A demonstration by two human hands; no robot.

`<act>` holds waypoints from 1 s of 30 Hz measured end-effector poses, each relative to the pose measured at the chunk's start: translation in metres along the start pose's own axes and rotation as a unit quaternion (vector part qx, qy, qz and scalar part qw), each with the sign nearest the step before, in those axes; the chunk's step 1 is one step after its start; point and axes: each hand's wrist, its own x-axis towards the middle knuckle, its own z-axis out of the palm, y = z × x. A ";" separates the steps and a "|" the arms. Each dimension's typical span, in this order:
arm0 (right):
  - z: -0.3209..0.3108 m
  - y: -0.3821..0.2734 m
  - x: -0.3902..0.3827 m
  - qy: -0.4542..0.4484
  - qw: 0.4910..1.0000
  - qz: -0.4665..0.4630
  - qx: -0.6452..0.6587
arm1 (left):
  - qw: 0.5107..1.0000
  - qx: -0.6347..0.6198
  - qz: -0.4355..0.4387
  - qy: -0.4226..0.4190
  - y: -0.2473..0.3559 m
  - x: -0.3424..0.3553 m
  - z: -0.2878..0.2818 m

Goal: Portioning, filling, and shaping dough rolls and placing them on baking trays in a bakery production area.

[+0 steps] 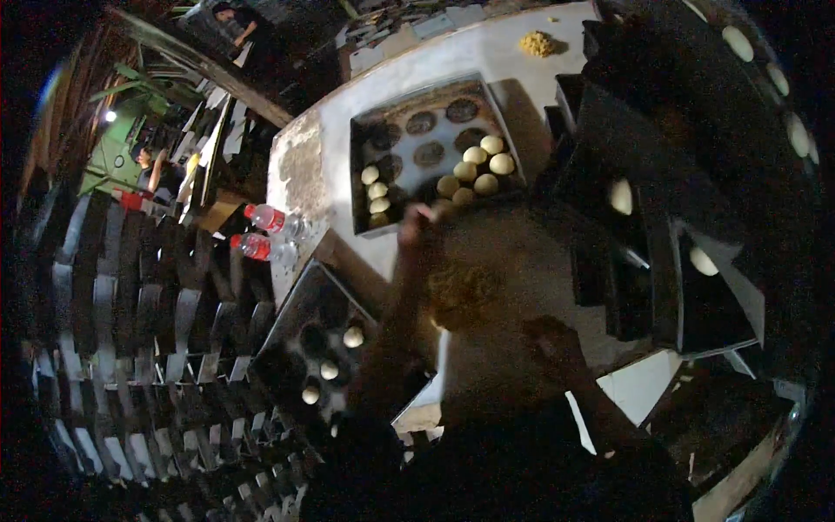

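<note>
About a dozen pale balls [465, 171] sit in a shallow metal tray [448, 139] on the bench [452, 56]. Four of them make a line along the tray's left side, and the others crowd its near right corner, some touching. Round dark marks [428, 155] show on the bare part of the tray floor.

The left hand [417, 223] is at the tray's near edge, between the line of four and the crowded corner. The right hand [550, 337] is over the shadowed near part of the bench, well apart from that tray. With the left hand blurred and the right sunk in shadow, I cannot tell whether the fingers of either are released or grasping anything.

Between the hands lies a spread of yellowish crumbly stuff [470, 291]; a brighter yellow heap [537, 43] is near the bench's far edge. To the left, two clear bottles [259, 248] with red caps and labels are side by side. Nearer the body, a second dark tray [280, 335] carries a few spaced balls [329, 371]. More dark trays [600, 130] crowd the right.
</note>
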 end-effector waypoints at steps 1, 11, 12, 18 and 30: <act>0.004 0.005 -0.001 0.018 0.981 0.121 0.149 | 0.970 -0.232 -0.064 -0.034 0.068 -0.038 0.009; 0.093 -0.114 -0.006 -0.269 0.879 -0.392 -0.030 | 0.938 -0.257 -0.134 0.192 0.206 -0.228 -0.134; 0.099 -0.154 -0.034 -0.239 0.898 -0.369 -0.016 | 0.932 -0.222 -0.135 0.254 0.210 -0.244 -0.145; 0.196 -0.172 -0.152 -0.115 0.962 -0.168 0.181 | 0.886 -0.156 -0.118 0.421 0.234 -0.345 -0.151; 0.237 -0.107 -0.138 -0.133 0.946 -0.291 -0.048 | 0.657 -0.582 -0.395 0.271 0.196 -0.407 -0.149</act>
